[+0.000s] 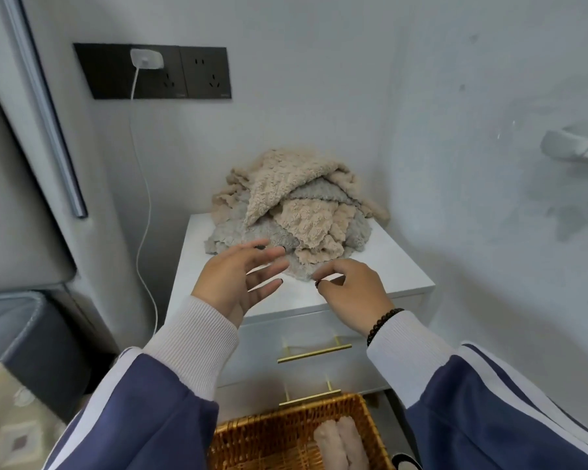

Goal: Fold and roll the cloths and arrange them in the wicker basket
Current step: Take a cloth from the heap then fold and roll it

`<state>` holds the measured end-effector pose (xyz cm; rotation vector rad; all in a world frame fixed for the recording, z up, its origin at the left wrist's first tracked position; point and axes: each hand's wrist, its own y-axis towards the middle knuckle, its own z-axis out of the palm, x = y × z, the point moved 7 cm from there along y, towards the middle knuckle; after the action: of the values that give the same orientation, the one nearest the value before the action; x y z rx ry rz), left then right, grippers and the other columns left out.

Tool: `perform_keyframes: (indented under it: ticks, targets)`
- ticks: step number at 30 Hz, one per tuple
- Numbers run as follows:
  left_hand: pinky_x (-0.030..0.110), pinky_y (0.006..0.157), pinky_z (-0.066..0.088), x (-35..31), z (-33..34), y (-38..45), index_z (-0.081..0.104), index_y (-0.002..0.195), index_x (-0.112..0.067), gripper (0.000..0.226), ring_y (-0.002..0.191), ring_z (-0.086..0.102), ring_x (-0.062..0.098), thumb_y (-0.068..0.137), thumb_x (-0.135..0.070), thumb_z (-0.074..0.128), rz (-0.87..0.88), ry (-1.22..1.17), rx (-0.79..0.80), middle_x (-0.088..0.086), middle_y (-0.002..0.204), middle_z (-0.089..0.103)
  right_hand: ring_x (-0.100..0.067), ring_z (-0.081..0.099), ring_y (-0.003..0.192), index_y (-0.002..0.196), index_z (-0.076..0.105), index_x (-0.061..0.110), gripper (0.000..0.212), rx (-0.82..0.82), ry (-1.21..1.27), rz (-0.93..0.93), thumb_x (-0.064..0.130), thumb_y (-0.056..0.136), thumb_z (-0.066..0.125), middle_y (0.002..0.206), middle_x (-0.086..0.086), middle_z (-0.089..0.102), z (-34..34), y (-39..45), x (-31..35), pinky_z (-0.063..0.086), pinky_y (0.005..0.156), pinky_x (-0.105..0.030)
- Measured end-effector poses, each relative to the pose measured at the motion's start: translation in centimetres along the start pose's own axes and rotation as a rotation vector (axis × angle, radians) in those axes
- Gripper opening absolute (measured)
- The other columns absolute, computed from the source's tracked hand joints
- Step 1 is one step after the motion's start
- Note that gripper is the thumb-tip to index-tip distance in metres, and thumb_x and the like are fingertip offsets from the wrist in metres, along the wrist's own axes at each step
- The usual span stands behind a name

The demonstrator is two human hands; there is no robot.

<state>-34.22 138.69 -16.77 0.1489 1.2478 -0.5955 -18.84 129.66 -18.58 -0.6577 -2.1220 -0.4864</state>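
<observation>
white nightstand [387, 266] in corner; left hand [241, 276] spread; right hand [350, 290] maybe pinching cloths [286, 212]

I see a heap of cloths [292, 212] in beige and pale grey-blue on a white cabinet [394, 266] with brass-gold handles [314, 353]. At six o'clock sits a golden-brown woven basket [272, 432] holding pale pink rolls [342, 442]. My sleeves [170, 412] are navy with white stripes and off-white ribbed cuffs. At eleven o'clock, black wall sockets [153, 72] carry a white plug [146, 58].
</observation>
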Motion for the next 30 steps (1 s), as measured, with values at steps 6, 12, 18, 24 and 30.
perform_keyframes:
  ticks: [6,12,18,24,30]
  targets:
    - [0.035,0.074,0.058,-1.1,-1.6,0.5,0.063,0.101,-0.012,0.019,0.086,0.073,0.022,0.095,-0.005,0.047,-0.011,-0.064,-0.002,0.008,0.095,0.075,-0.005,0.052,0.065,0.091,0.069,0.023,0.019,-0.071,0.064,-0.007,0.01,0.087,0.056,0.086,0.004,0.059,0.1,1.8,1.7,0.036,0.053,-0.013]
    - [0.035,0.074,0.058,-1.3,-2.1,0.6,0.063,0.106,-0.012,0.021,0.082,0.073,0.021,0.095,-0.005,0.047,-0.022,-0.046,-0.006,0.006,0.088,0.076,-0.01,0.057,0.081,0.109,0.057,0.024,0.029,-0.098,0.079,-0.114,0.008,0.085,0.055,0.113,0.002,0.056,0.8,6.0,5.6,0.047,0.06,-0.018]
    - [0.036,0.077,0.056,-1.9,-2.2,0.9,0.064,0.104,-0.011,0.022,0.088,0.072,0.024,0.091,-0.001,0.05,-0.024,-0.055,0.003,0.007,0.088,0.076,-0.016,0.056,0.089,0.119,0.055,0.027,0.04,0.055,0.332,0.048,0.009,0.085,0.062,0.116,-0.003,0.053,2.2,11.2,8.5,0.053,0.082,-0.036]
    - [0.033,0.072,0.056,-1.7,-2.1,1.3,0.065,0.103,-0.013,0.022,0.083,0.072,0.021,0.092,-0.002,0.049,-0.032,-0.05,0.004,0.006,0.086,0.076,-0.021,0.053,0.082,0.107,0.056,0.012,0.021,0.129,0.299,0.222,0.01,0.087,0.062,0.096,-0.002,0.052,2.9,12.8,8.4,0.052,0.082,-0.039]
    - [0.031,0.072,0.054,-1.5,-1.6,1.2,0.064,0.102,-0.014,0.021,0.079,0.071,0.019,0.092,-0.003,0.049,-0.045,-0.041,0.019,0.005,0.085,0.076,-0.027,0.062,0.089,0.123,0.057,-0.003,0.041,0.069,0.625,0.2,-0.002,0.083,0.064,0.116,-0.023,0.06,2.2,12.3,7.6,0.046,0.068,-0.027]
